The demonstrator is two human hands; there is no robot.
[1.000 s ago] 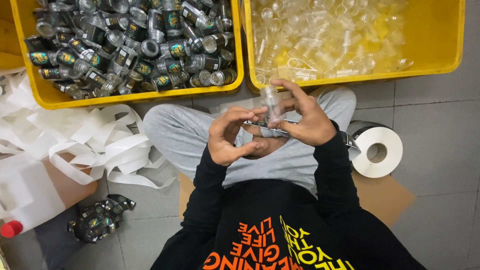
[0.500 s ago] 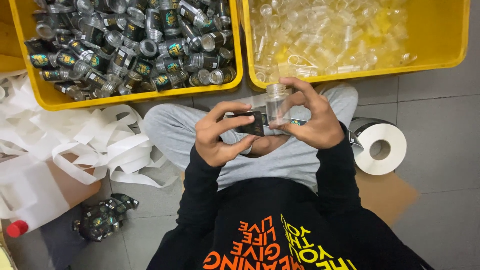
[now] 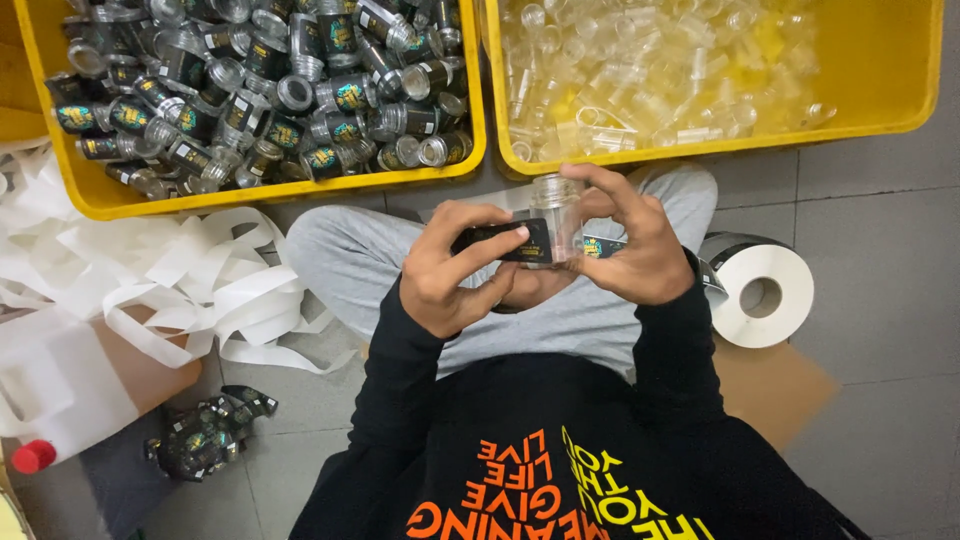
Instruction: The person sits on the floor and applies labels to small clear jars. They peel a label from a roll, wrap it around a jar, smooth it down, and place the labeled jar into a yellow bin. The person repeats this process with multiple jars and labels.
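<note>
A clear plastic jar (image 3: 556,215) stands upright above the lap, pinched by the right hand (image 3: 630,245), while the left hand (image 3: 455,270) presses a dark label (image 3: 505,240) against its side. Just beyond, the right yellow bin (image 3: 900,100) holds bare clear jars (image 3: 640,70); the left yellow bin (image 3: 60,170) holds labelled jars (image 3: 270,90).

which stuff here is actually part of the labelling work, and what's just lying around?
In use:
- clear jar, held by right hand
- dark label, pressed on by left hand
- label roll
- bin of clear jars
- bin of labelled jars

Lying about:
- white backing strips
- white jug with red cap
- crumpled dark labels
- cardboard
</note>
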